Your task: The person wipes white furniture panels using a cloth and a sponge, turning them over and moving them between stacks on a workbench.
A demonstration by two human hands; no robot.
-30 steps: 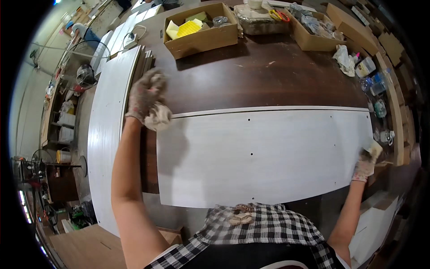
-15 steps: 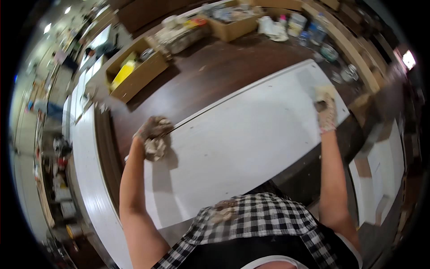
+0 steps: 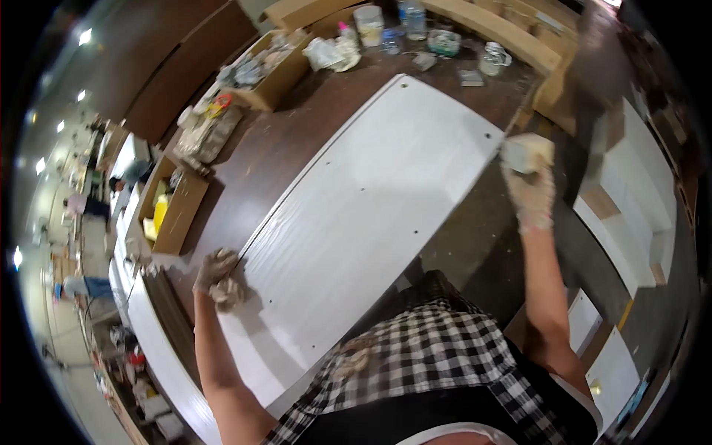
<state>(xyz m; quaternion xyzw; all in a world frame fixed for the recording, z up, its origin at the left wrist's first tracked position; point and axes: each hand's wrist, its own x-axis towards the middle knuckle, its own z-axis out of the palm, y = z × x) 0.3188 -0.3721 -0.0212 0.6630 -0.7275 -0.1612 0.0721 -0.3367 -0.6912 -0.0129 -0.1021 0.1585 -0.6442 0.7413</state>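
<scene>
Left gloved hand [image 3: 215,268] grasps a crumpled cloth [image 3: 228,296] by the far long edge of a white panel [image 3: 356,215]; right gloved hand [image 3: 532,196] grips a pale block [image 3: 545,150] beside its right-hand corner. Panel lies along the near edge of the brown table [image 3: 300,137]. Tub [image 3: 368,28] markings: illegible.

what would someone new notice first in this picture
Probably the big white panel, slanting across the middle of the view on the dark table. Next, the two gloved hands: the left hand with a crumpled rag at the panel's lower left, the right hand holding a pale block by its right corner. The checked apron stands out at bottom centre.
</scene>
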